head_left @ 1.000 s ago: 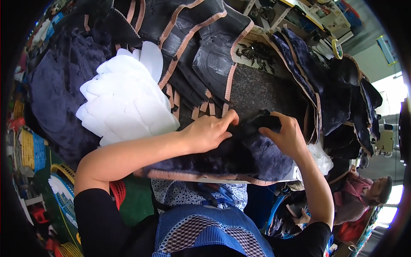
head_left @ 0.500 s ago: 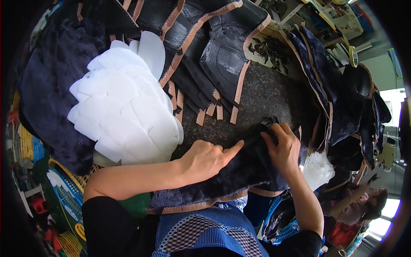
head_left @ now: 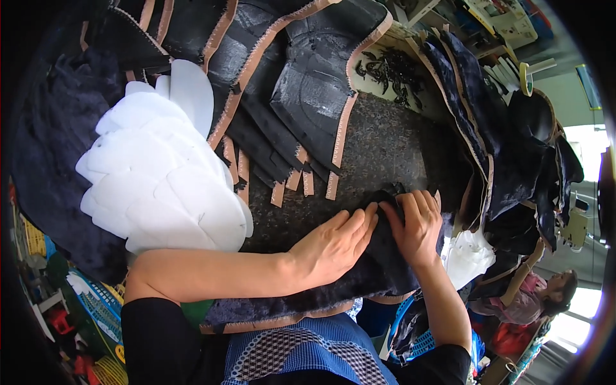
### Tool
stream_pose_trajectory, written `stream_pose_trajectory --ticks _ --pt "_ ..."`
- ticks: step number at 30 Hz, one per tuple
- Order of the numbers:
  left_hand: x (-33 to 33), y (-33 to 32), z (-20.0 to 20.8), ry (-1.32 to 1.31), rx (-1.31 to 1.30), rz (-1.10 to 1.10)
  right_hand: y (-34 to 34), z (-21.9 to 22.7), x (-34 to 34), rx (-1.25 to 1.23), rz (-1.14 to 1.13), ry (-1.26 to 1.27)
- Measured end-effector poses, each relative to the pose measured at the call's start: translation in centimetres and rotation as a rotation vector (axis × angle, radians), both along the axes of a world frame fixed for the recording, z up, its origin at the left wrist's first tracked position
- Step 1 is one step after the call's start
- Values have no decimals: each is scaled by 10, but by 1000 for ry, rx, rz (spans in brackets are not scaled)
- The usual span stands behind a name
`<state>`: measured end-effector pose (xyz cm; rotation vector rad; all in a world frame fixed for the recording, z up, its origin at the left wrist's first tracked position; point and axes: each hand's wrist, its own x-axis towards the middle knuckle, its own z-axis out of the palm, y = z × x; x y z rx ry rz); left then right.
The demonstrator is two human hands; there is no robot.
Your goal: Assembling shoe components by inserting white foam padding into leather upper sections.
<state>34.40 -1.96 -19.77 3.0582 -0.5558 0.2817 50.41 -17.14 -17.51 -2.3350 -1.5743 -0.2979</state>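
Note:
A dark navy plush fabric piece (head_left: 282, 307) with a tan zigzag-stitched edge strip lies across the near side of the table, against my apron. My left hand (head_left: 337, 244) rests on it, fingers stretched out and close together, fingertips almost at my right thumb. My right hand (head_left: 416, 224) has its fingers curled and its thumb pressed at the far edge of the same fabric, where black material (head_left: 388, 196) is bunched or folded. What sits under the right fingers is partly hidden.
A pile of white rounded sheets (head_left: 163, 173) stands to the left, beside dark plush fabric (head_left: 64, 160). Black pieces with tan stitched edges (head_left: 314, 77) overlap at the back. More dark pieces (head_left: 481, 128) stack at the right. Another person (head_left: 529, 298) is at the far right.
My left hand has gone from a pointing index finger to several fingers stretched out on the fabric. The right hand stays at the fabric's far edge. The view has shifted slightly.

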Motion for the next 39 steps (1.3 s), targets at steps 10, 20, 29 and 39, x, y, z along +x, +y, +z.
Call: stream_pose_trajectory --ticks 10,20,29,39 --pt "44 19 2 -7 -721 231 -14 13 -7 252 -90 157" --pt "43 2 51 264 -1434 -55 -64 56 -48 611 -220 290" --pt "39 -17 88 90 -1251 -106 -74 65 -65 780 -70 619" --pt "34 -20 102 -160 -945 -218 -86 99 -63 880 -14 1192"
